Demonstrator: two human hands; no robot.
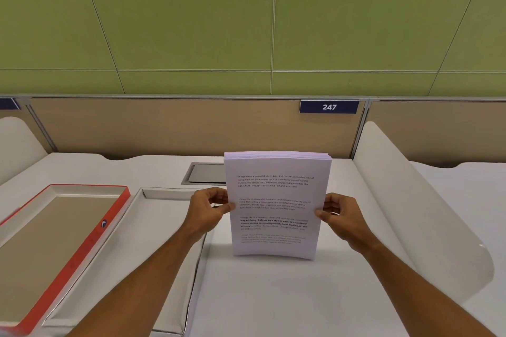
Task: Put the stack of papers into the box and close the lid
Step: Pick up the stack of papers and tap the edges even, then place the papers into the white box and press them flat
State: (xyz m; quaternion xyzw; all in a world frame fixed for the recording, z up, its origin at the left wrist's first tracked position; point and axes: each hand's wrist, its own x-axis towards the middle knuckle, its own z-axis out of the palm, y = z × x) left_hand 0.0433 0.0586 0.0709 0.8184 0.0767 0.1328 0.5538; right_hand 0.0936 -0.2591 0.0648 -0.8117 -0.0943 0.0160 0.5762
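Observation:
A stack of white printed papers (pixel 275 191) stands upright on its bottom edge on the white desk (pixel 273 295). My left hand (pixel 209 209) grips the stack's left edge and my right hand (pixel 338 215) grips its right edge. To the left lies the open white box (pixel 175 193), partly hidden by my left forearm. Its red-edged lid (pixel 109 230) lies upside down at the far left, overlapping the box's left side.
A grey recessed cable hatch (pixel 205 172) sits in the desk behind the papers. A curved white divider (pixel 410 200) rises on the right and another at the far left (pixel 19 142). A tan partition with a "247" sign (pixel 329 107) closes the back.

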